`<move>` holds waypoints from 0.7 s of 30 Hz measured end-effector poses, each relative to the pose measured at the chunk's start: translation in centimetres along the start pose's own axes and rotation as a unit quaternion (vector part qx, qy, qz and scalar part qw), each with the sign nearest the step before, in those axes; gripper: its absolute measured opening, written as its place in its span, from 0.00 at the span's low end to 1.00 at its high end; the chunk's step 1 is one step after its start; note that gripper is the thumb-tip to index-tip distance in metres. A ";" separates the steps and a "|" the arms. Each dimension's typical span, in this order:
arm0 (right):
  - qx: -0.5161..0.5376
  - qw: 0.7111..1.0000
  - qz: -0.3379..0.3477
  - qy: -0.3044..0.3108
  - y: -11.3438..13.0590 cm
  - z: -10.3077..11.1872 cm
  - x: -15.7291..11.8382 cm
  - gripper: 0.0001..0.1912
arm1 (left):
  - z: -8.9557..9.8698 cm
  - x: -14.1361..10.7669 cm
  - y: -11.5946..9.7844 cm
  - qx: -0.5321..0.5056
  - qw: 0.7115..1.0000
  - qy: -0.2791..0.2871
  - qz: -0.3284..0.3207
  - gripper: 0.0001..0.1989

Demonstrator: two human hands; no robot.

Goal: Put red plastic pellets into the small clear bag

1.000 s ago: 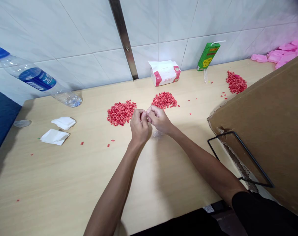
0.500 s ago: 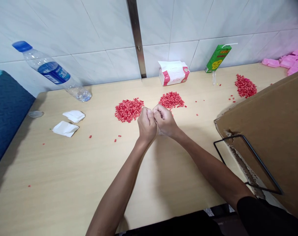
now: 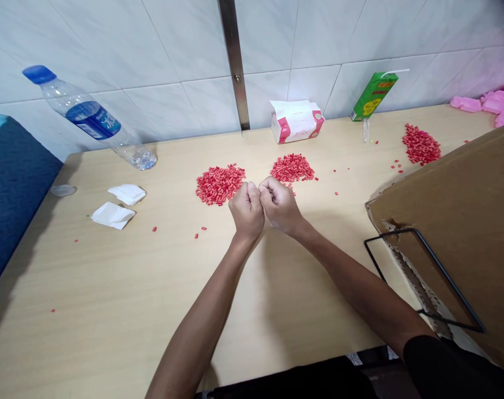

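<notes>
Okay, left hand (image 3: 247, 210) and right hand (image 3: 280, 205) press together as fists, contents unseen; a careless knock could scatter the red plastic pellets (image 3: 292, 168) at twelve o'clock.

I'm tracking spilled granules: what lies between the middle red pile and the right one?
In the head view, a few loose red pellets lie scattered on the tabletop between the middle pile and the right pile.
</notes>
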State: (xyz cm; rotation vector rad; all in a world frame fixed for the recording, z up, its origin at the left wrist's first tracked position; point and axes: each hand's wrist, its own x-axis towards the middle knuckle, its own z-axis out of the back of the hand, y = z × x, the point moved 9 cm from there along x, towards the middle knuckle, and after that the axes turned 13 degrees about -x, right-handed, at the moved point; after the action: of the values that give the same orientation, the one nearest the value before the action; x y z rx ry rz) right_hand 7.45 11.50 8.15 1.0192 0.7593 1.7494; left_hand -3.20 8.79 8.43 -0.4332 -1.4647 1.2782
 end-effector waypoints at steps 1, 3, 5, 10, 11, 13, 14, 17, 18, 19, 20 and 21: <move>-0.001 1.000 -0.003 0.000 0.0 0.0 0.0 0.09 | 0.0 0.0 0.0 0.001 1.000 -0.003 0.002 0.21; -0.004 1.000 -0.006 -0.001 0.1 0.0 -0.1 0.09 | 0.1 -0.1 0.0 0.001 1.000 -0.009 0.003 0.22; -0.007 1.000 -0.006 -0.004 0.2 0.1 -0.1 0.09 | 0.2 -0.1 -0.1 0.005 1.000 -0.015 0.000 0.21; -0.010 1.000 0.000 -0.019 0.2 0.1 -0.1 0.10 | 0.2 -0.1 -0.5 0.011 1.000 -0.017 -0.004 0.23; -0.014 1.000 0.001 -0.020 0.2 0.1 -0.1 0.10 | 0.2 -0.1 -0.5 0.010 1.000 -0.016 -0.002 0.23; -0.026 0.999 0.004 -0.022 0.1 0.1 -0.1 0.10 | 0.2 0.1 -0.5 0.012 1.000 -0.014 0.001 0.24; -0.032 0.999 0.009 -0.024 0.1 0.2 0.0 0.10 | 0.2 0.2 -0.5 0.015 1.000 -0.012 0.002 0.24; -0.055 0.997 0.034 -0.034 0.3 0.6 0.1 0.09 | 0.0 0.5 -0.5 0.018 1.000 0.008 0.012 0.24; -0.066 0.996 0.043 -0.035 0.4 0.7 0.1 0.09 | -0.1 0.6 -0.4 0.015 1.000 0.018 0.019 0.24; -0.078 0.995 0.052 -0.036 0.4 0.8 0.2 0.09 | -0.3 0.7 -0.4 0.008 0.999 0.030 0.029 0.24; -0.093 0.993 0.061 -0.038 0.4 0.9 0.2 0.09 | -0.5 0.8 -0.3 -0.001 0.998 0.043 0.042 0.24; -0.110 0.990 0.073 -0.043 0.5 1.0 0.2 0.08 | -0.7 0.9 -0.2 -0.011 0.997 0.056 0.057 0.24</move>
State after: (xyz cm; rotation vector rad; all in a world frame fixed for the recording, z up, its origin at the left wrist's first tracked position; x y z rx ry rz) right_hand 8.06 11.58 9.10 1.0124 0.4354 1.8532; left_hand -2.87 9.74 8.89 -0.6012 -1.3775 1.3071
